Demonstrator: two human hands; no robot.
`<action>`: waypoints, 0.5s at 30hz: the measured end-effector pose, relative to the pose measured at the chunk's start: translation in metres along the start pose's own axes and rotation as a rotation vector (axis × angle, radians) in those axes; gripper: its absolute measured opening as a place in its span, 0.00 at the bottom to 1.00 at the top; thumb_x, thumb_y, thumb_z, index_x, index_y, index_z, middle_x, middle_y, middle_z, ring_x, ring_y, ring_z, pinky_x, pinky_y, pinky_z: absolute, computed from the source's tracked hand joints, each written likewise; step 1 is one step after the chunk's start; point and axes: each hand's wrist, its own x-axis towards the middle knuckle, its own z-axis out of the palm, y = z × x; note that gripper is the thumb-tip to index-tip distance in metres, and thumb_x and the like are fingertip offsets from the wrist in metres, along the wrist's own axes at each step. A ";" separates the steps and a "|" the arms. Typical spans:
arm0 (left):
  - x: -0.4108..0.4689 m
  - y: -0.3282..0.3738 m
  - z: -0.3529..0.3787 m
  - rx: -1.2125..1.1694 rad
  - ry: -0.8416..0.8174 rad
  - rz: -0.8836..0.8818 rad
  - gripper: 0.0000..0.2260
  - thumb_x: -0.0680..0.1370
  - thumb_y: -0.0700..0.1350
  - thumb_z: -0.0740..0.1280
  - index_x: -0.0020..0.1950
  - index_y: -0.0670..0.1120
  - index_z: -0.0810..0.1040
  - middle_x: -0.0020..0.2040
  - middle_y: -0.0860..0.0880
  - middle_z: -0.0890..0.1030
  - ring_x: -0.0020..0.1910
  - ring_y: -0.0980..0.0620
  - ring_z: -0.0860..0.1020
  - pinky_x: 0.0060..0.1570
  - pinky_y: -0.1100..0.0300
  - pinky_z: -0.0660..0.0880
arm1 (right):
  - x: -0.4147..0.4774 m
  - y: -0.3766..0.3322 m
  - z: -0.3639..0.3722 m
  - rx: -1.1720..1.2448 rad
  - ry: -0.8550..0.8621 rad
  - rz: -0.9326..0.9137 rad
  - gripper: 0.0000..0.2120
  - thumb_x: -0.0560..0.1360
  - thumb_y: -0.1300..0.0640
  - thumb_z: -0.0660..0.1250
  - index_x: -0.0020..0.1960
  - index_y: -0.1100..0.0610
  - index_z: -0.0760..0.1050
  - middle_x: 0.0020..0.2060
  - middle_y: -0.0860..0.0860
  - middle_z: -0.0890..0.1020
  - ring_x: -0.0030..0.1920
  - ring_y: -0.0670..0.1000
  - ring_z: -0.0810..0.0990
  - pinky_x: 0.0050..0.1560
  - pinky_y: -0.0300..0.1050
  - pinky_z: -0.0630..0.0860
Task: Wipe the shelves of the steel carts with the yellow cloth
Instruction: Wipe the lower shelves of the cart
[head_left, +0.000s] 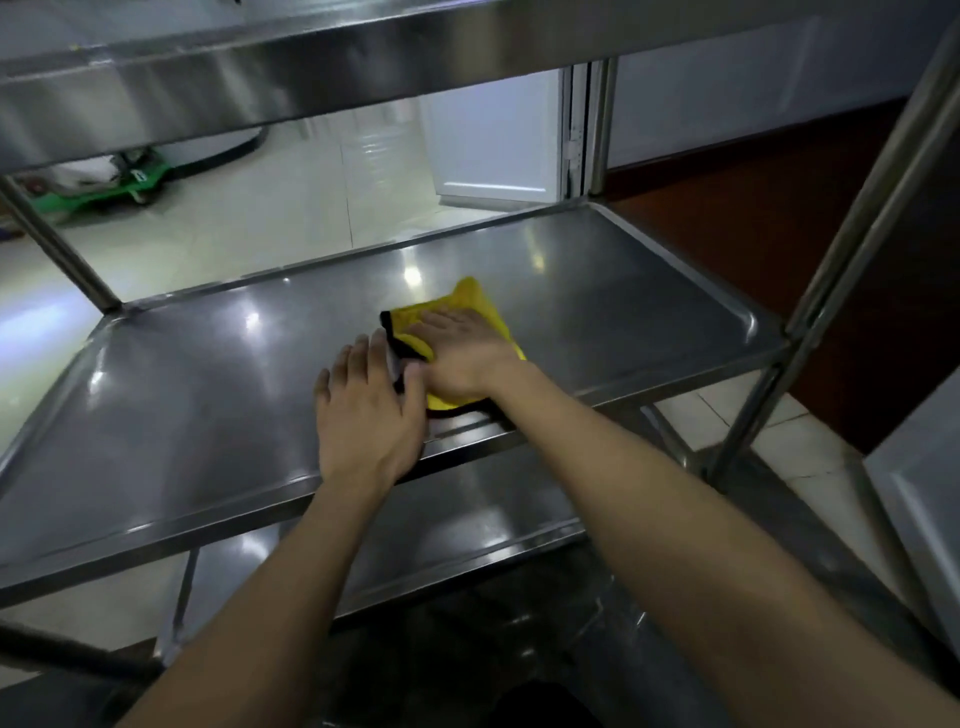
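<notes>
A yellow cloth (475, 306) with a black hem lies on the middle shelf (182, 405) of a steel cart, right of its centre near the front lip. My right hand (460, 353) lies flat on the cloth with straight fingers pointing left and covers most of it. My left hand (366, 410) rests flat on the shelf just left of the cloth, fingers spread, its thumb touching the cloth's black edge. Both forearms reach in from the bottom of the view.
The cart's top shelf (260, 78) hangs low overhead. A lower shelf (467, 530) shows beneath. Steel posts stand at the back left (62, 244) and right (852, 228). A white door (493, 140) and a green trolley (104, 184) stand on the tiled floor beyond.
</notes>
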 end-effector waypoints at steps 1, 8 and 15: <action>0.000 0.000 -0.001 -0.007 0.008 -0.016 0.28 0.88 0.58 0.52 0.86 0.45 0.60 0.84 0.40 0.66 0.83 0.40 0.63 0.83 0.41 0.57 | -0.002 -0.005 0.002 0.035 -0.010 -0.040 0.32 0.83 0.34 0.54 0.84 0.44 0.60 0.85 0.49 0.58 0.85 0.53 0.55 0.84 0.55 0.50; -0.002 -0.002 0.000 -0.028 0.014 -0.035 0.28 0.88 0.56 0.51 0.85 0.45 0.60 0.83 0.39 0.66 0.83 0.40 0.63 0.83 0.39 0.56 | -0.042 0.172 -0.049 -0.105 0.151 0.394 0.28 0.77 0.44 0.62 0.76 0.46 0.70 0.74 0.54 0.76 0.73 0.59 0.75 0.77 0.58 0.63; -0.001 -0.001 0.003 -0.033 0.065 -0.005 0.32 0.85 0.60 0.49 0.85 0.44 0.60 0.82 0.39 0.69 0.81 0.39 0.66 0.83 0.40 0.57 | -0.002 0.044 -0.019 -0.021 0.053 0.071 0.28 0.81 0.38 0.53 0.72 0.50 0.76 0.75 0.53 0.76 0.76 0.57 0.72 0.78 0.53 0.64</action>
